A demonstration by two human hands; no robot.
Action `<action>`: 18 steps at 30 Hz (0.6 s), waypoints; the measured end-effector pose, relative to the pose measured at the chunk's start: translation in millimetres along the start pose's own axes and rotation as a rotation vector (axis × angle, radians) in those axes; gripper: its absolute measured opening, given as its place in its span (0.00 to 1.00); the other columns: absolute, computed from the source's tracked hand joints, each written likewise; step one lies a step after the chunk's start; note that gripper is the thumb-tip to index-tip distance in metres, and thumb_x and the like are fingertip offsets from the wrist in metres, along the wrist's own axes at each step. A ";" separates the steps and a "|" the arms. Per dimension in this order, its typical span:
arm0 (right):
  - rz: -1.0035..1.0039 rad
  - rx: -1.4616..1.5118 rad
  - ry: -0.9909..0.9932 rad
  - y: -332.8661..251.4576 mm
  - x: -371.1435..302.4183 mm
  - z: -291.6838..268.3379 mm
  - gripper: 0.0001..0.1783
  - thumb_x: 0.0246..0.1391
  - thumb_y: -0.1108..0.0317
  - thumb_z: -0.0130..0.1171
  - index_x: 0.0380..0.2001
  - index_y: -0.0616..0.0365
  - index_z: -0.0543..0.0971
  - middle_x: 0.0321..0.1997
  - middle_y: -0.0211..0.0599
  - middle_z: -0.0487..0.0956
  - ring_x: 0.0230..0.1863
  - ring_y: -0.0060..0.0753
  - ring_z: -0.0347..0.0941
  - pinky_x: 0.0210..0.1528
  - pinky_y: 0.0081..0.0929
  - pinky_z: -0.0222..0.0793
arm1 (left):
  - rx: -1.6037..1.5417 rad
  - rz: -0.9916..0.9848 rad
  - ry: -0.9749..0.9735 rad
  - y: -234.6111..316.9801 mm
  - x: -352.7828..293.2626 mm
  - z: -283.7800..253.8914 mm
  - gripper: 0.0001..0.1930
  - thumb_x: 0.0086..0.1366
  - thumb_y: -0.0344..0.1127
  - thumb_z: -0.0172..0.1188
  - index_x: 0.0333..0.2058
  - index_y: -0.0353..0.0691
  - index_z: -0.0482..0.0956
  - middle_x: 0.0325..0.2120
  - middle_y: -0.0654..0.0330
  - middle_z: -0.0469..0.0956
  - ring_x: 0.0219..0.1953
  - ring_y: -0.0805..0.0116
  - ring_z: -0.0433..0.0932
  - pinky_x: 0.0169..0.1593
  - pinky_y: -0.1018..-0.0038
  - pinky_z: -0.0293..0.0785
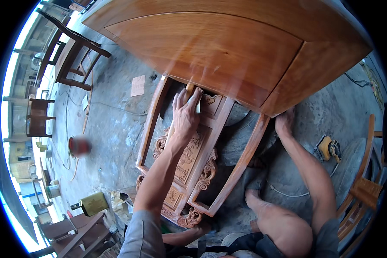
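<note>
Pressing flat against the carved wooden frame [189, 159], the left hand [185, 112] lies with its fingers spread and closed over a small pale pad [196, 99], which shows between the fingertips near the top rail of the frame, just under the edge of the big wooden table top [210, 47]. Beneath that hand and toward the wrist runs the central carved panel, with scrolled ornaments on both sides of it and plain rails slanting away to the left and right. The right hand [284, 121] sits well apart from the left one, at the corner where the right rail of the frame meets the underside of the table top; its fingers are tucked under the wood, so I cannot tell whether it grips or only rests there. Below the right forearm a bare knee [284, 228] and a foot show on the concrete floor [116, 129]. Out beyond the right hand, toward the rim, a yellow power sander [330, 148] lies on the floor with its cord trailing back under the arm, and a wooden chair [361, 189] stands past it. Far to the left of the left hand stand dark wooden chairs [73, 56], a red container [79, 146] and a brass-coloured tin [93, 203].
</note>
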State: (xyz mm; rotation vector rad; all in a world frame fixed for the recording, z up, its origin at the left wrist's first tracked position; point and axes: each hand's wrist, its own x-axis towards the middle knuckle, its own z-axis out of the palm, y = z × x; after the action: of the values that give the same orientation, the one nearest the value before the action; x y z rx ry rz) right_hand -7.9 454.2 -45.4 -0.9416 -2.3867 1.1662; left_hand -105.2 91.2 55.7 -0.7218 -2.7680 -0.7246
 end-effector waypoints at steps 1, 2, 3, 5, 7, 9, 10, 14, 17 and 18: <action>0.006 -0.012 0.001 3.3 -0.3 0.3 0.46 0.73 0.31 0.41 0.76 0.59 0.60 0.78 0.61 0.62 0.77 0.67 0.60 0.76 0.53 0.58 | 0.017 0.010 -0.015 -6.0 -14.1 -3.8 0.38 0.49 0.20 0.64 0.63 0.46 0.80 0.63 0.41 0.77 0.72 0.39 0.65 0.75 0.46 0.58; 0.014 -0.019 -0.006 0.0 -3.9 1.7 0.46 0.73 0.31 0.41 0.76 0.59 0.60 0.78 0.61 0.62 0.77 0.67 0.60 0.76 0.53 0.58 | 0.041 0.017 -0.033 -11.6 -29.6 -10.7 0.38 0.49 0.21 0.65 0.63 0.46 0.80 0.62 0.41 0.77 0.72 0.39 0.65 0.75 0.46 0.58; 0.025 -0.032 -0.003 0.7 -6.8 0.9 0.46 0.73 0.31 0.41 0.76 0.58 0.60 0.78 0.62 0.62 0.77 0.67 0.60 0.76 0.53 0.58 | 0.012 -0.023 -0.072 -12.3 -41.9 -18.3 0.39 0.48 0.22 0.67 0.64 0.47 0.81 0.62 0.39 0.77 0.72 0.40 0.65 0.75 0.47 0.59; 0.002 -0.001 0.004 1.4 -4.7 2.4 0.46 0.73 0.31 0.42 0.76 0.59 0.60 0.77 0.62 0.62 0.77 0.67 0.60 0.76 0.53 0.59 | 0.050 -0.036 0.032 -14.7 -38.1 -14.8 0.36 0.50 0.21 0.62 0.63 0.45 0.81 0.60 0.47 0.81 0.71 0.41 0.66 0.75 0.46 0.57; -0.019 0.017 0.021 3.2 -2.5 4.4 0.46 0.73 0.32 0.42 0.76 0.59 0.60 0.77 0.62 0.62 0.76 0.67 0.60 0.76 0.53 0.59 | -0.012 -0.040 0.094 -16.7 -25.0 -7.2 0.36 0.51 0.21 0.60 0.64 0.43 0.80 0.58 0.49 0.83 0.72 0.41 0.66 0.76 0.46 0.55; -0.033 0.017 0.037 3.7 -5.7 7.2 0.46 0.73 0.32 0.42 0.76 0.59 0.60 0.77 0.63 0.62 0.76 0.67 0.60 0.76 0.53 0.60 | 0.043 0.008 0.086 -21.0 -5.3 4.9 0.37 0.50 0.21 0.59 0.64 0.41 0.78 0.57 0.45 0.82 0.71 0.40 0.66 0.77 0.45 0.55; -0.021 0.018 0.006 4.1 -7.6 6.8 0.46 0.73 0.32 0.42 0.76 0.59 0.60 0.77 0.63 0.62 0.77 0.67 0.60 0.76 0.53 0.59 | 0.047 0.014 0.106 -18.5 2.6 7.7 0.38 0.50 0.21 0.59 0.64 0.41 0.77 0.57 0.45 0.82 0.70 0.40 0.66 0.77 0.45 0.55; -0.002 -0.009 0.001 0.7 -6.5 -1.3 0.46 0.73 0.32 0.42 0.76 0.60 0.60 0.77 0.63 0.62 0.76 0.66 0.60 0.76 0.53 0.59 | 0.054 0.004 0.026 -16.5 -13.5 4.5 0.37 0.50 0.18 0.57 0.63 0.43 0.79 0.60 0.41 0.79 0.71 0.41 0.67 0.75 0.47 0.58; -0.001 -0.006 -0.024 -6.1 -9.9 -0.8 0.46 0.73 0.32 0.42 0.76 0.60 0.60 0.77 0.63 0.62 0.77 0.66 0.60 0.76 0.53 0.59 | 0.009 -0.113 0.131 -12.0 -11.2 14.5 0.34 0.52 0.19 0.59 0.61 0.42 0.79 0.56 0.46 0.82 0.69 0.43 0.68 0.76 0.45 0.56; -0.005 -0.001 -0.042 -6.6 -8.2 -0.7 0.46 0.73 0.32 0.42 0.76 0.60 0.60 0.77 0.63 0.62 0.77 0.66 0.60 0.76 0.52 0.59 | -0.013 -0.092 0.170 -11.4 2.2 17.4 0.33 0.52 0.20 0.60 0.60 0.42 0.80 0.55 0.49 0.83 0.69 0.44 0.69 0.76 0.44 0.56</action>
State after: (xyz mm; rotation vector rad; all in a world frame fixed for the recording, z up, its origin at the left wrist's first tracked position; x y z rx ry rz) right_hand -4.3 446.0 -39.7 -0.9200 -2.4213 1.1950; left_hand -113.8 92.2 36.6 -0.5116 -2.6581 -0.7835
